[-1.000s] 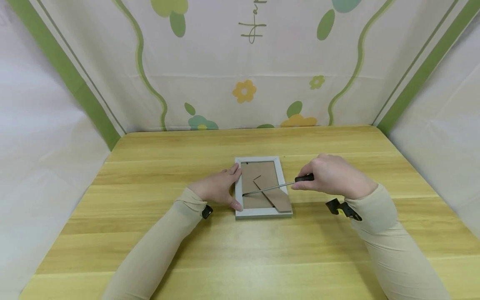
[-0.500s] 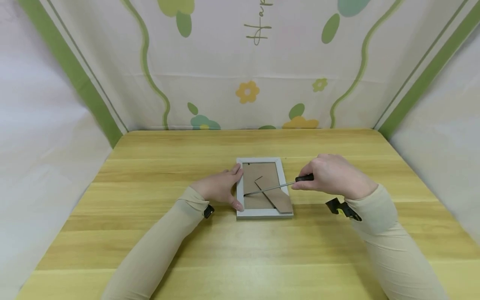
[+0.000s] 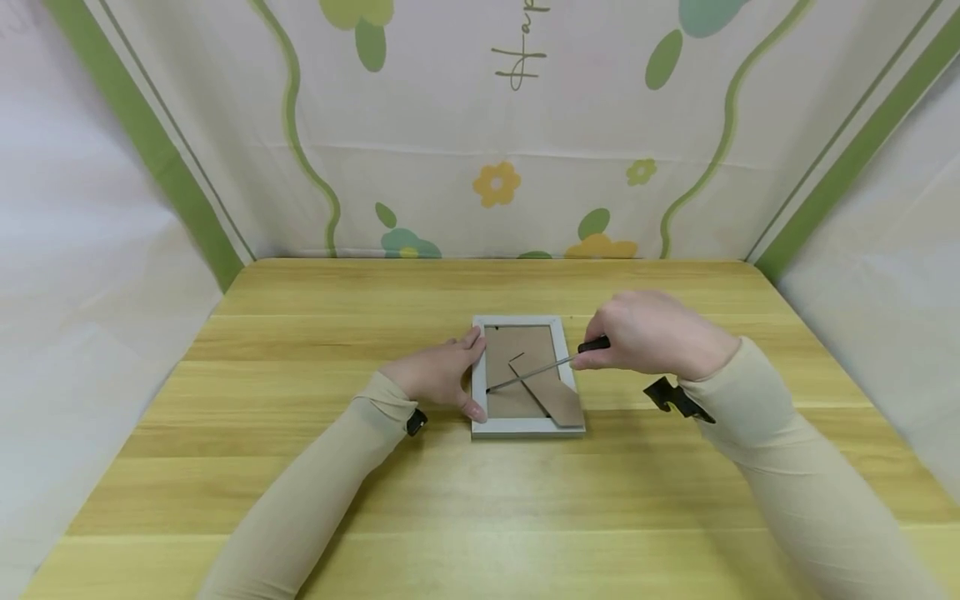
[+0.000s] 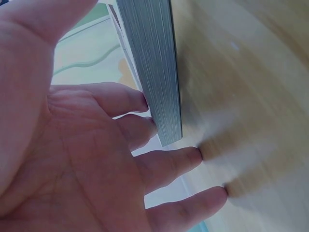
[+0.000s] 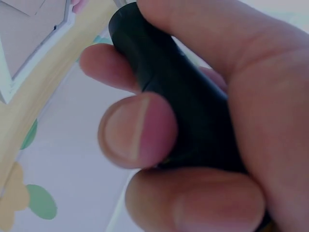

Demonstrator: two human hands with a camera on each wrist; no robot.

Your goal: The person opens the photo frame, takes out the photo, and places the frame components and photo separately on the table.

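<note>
A picture frame (image 3: 525, 428) with a pale rim lies back side up on the table, showing a brown backing board (image 3: 506, 404) and an angled stand flap (image 3: 562, 404). My left hand (image 3: 435, 372) rests along its left side, fingers stretched out and thumb near the lower corner. The left wrist view shows two fingertips against the frame's grey edge (image 4: 152, 63). My right hand (image 3: 648, 333) grips a screwdriver by its black handle (image 5: 178, 92). Its thin metal shaft (image 3: 543, 367) slants across the board, with the tip at the inner edge of the left rim.
A wooden table (image 3: 480, 508) stretches around the frame on every side. Behind it hangs a white cloth (image 3: 420, 108) printed with flowers and green lines. White side panels stand to the left and right. Each wrist wears a black strap mount (image 3: 677, 398).
My right hand has shifted a little left and away from me, so the screwdriver lies at a steeper slant. Its tip stays at the left rim. The left hand holds its place.
</note>
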